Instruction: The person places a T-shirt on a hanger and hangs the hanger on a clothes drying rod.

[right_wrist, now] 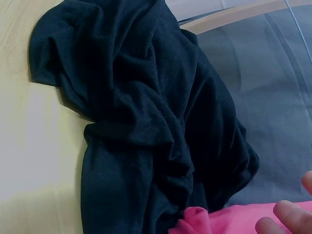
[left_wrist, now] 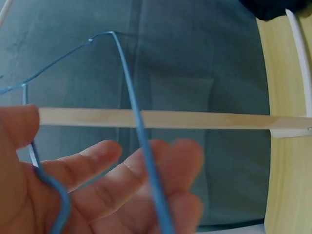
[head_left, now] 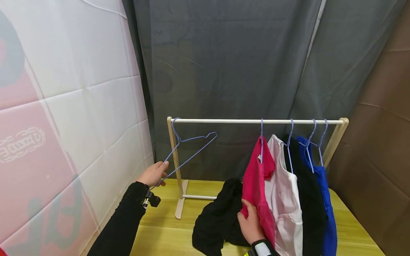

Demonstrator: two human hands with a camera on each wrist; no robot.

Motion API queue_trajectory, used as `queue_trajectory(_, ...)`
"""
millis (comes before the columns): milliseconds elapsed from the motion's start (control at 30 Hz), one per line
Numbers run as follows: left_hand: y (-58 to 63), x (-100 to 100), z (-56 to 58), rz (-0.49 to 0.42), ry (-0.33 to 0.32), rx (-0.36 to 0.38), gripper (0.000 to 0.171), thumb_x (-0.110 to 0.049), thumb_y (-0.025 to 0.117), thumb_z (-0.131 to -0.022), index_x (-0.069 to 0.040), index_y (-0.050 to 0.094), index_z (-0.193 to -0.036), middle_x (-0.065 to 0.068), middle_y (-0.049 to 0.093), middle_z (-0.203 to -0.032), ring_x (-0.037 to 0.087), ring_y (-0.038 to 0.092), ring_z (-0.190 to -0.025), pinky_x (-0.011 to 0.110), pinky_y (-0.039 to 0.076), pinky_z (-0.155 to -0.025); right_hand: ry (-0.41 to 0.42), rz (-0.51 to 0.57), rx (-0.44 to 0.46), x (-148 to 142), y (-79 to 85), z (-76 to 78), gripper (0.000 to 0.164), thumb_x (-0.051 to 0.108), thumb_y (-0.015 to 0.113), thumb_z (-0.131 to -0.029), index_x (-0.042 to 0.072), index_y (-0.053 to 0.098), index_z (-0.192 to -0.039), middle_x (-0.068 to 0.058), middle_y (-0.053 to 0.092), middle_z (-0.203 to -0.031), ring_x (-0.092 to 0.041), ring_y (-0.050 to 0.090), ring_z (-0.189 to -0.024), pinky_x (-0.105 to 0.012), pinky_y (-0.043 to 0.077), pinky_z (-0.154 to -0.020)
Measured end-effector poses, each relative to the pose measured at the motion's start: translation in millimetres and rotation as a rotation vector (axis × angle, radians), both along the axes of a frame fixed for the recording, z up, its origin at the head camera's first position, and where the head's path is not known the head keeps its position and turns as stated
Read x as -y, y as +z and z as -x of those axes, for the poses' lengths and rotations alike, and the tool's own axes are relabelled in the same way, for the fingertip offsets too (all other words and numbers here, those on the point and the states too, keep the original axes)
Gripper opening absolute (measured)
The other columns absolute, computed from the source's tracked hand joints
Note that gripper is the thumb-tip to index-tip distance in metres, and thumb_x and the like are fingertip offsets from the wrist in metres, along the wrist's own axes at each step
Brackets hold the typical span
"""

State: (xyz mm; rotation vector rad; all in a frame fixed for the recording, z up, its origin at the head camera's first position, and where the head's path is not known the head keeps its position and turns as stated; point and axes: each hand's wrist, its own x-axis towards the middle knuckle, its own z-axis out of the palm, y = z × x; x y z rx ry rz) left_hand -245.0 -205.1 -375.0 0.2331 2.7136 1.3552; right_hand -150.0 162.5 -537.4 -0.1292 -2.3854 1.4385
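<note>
A bare blue wire hanger [head_left: 195,153] hangs tilted by its hook at the left end of the rack's rail. My left hand [head_left: 154,174] holds its near corner; in the left wrist view the wire runs between thumb and fingers [left_wrist: 105,190]. My right hand [head_left: 251,221] rests against the left side of a pink garment [head_left: 256,185] on a hanger, its fingers loosely bent at the cloth. Just left of that hand, a crumpled black garment [head_left: 221,217] lies on the table, filling much of the right wrist view.
A white rail [head_left: 221,121] on wooden end posts forms the rack. Right of the pink garment hang a white one [head_left: 282,199], a black one [head_left: 309,199] and a blue one [head_left: 328,206]. A printed sheet [head_left: 105,106] walls the left side, a brown one [head_left: 374,160] the right.
</note>
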Motion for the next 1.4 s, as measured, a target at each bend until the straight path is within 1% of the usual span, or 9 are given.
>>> queue_trajectory(67, -2.2, -4, 0.3, -0.017, 0.026, 0.0, 0.053, -0.045, 0.036, -0.11, -0.001, 0.054, -0.133, 0.02, 0.065, -0.107, 0.029, 0.068, -0.074, 0.038, 0.053, -0.067, -0.002, 0.004, 0.013, 0, 1.0, -0.5, 0.048, 0.002, 0.06, -0.095, -0.004, 0.05, -0.142, -0.027, 0.049, -0.139, -0.045, 0.047, -0.126, -0.059, 0.039, -0.106)
queue_trajectory(233, -10.6, -14, -2.0, -0.055, 0.095, -0.061, 0.053, -0.047, 0.033, -0.11, -0.002, 0.059, -0.123, 0.016, 0.063, -0.092, 0.025, 0.061, -0.063, 0.033, 0.049, -0.059, -0.013, 0.002, 0.032, 2, 1.6, -1.4, 0.047, 0.003, 0.06, -0.095, -0.004, 0.051, -0.141, -0.027, 0.05, -0.138, -0.044, 0.048, -0.126, -0.058, 0.039, -0.106)
queue_trajectory(633, -23.3, -30, -11.4, -0.096, 0.148, -0.164, 0.058, -0.055, 0.029, -0.108, -0.007, 0.061, -0.114, 0.011, 0.061, -0.082, 0.029, 0.063, -0.062, 0.033, 0.046, -0.059, 0.017, 0.036, 0.036, 1, 1.8, -0.5, 0.043, 0.003, 0.058, -0.097, -0.005, 0.051, -0.139, -0.025, 0.052, -0.136, -0.043, 0.051, -0.124, -0.057, 0.039, -0.106)
queue_trajectory(767, -24.9, -31, -12.8, -0.115, 0.162, -0.21, 0.059, -0.055, 0.028, -0.109, -0.007, 0.062, -0.112, 0.01, 0.059, -0.082, 0.026, 0.061, -0.063, 0.034, 0.045, -0.06, 0.015, 0.025, 0.056, 1, 1.3, 0.3, 0.043, 0.005, 0.058, -0.098, -0.004, 0.052, -0.139, -0.025, 0.052, -0.136, -0.043, 0.049, -0.125, -0.058, 0.04, -0.105)
queue_trajectory(867, -30.2, -32, -17.6, -0.125, 0.155, -0.237, 0.056, -0.051, 0.027, -0.11, -0.007, 0.063, -0.11, 0.01, 0.059, -0.084, 0.023, 0.061, -0.064, 0.035, 0.043, -0.061, 0.014, 0.0, 0.031, 2, -0.3, 1.6, 0.042, 0.004, 0.059, -0.096, -0.003, 0.054, -0.137, -0.024, 0.054, -0.133, -0.042, 0.051, -0.123, -0.057, 0.041, -0.103)
queue_trajectory(967, -41.8, -33, -26.1, -0.137, 0.137, -0.261, 0.053, -0.047, 0.028, -0.111, -0.007, 0.063, -0.108, 0.009, 0.059, -0.084, 0.021, 0.061, -0.065, 0.035, 0.043, -0.061, 0.015, -0.034, -0.043, 6, -3.2, 4.7, 0.041, 0.001, 0.061, -0.093, -0.003, 0.057, -0.134, -0.024, 0.057, -0.129, -0.04, 0.053, -0.117, -0.055, 0.042, -0.1)
queue_trajectory(1100, -65.7, -39, -36.3, -0.177, 0.124, -0.26, 0.053, -0.046, 0.03, -0.111, -0.006, 0.065, -0.108, 0.007, 0.059, -0.084, 0.022, 0.062, -0.065, 0.035, 0.045, -0.061, 0.011, -0.082, -0.125, 11, -6.0, 12.4, 0.041, -0.001, 0.062, -0.089, -0.004, 0.06, -0.13, -0.023, 0.059, -0.127, -0.038, 0.054, -0.115, -0.053, 0.042, -0.097)
queue_trajectory(1267, -96.8, -50, -41.8, -0.184, 0.119, -0.229, 0.054, -0.049, 0.032, -0.11, -0.007, 0.065, -0.106, 0.008, 0.058, -0.08, 0.02, 0.059, -0.064, 0.034, 0.044, -0.06, 0.041, -0.125, -0.142, 17, -5.1, 29.8, 0.042, -0.002, 0.062, -0.088, -0.003, 0.061, -0.13, -0.025, 0.058, -0.13, -0.043, 0.051, -0.124, -0.059, 0.038, -0.104)
queue_trajectory(1400, -121.4, -61, -47.1, -0.146, 0.135, -0.2, 0.055, -0.052, 0.033, -0.109, -0.007, 0.065, -0.106, 0.004, 0.054, -0.074, 0.017, 0.055, -0.06, 0.034, 0.042, -0.056, 0.091, -0.32, -0.244, 23, -9.8, 48.0, 0.045, -0.007, 0.065, -0.083, -0.003, 0.064, -0.127, -0.024, 0.061, -0.129, -0.043, 0.056, -0.121, -0.057, 0.041, -0.104)
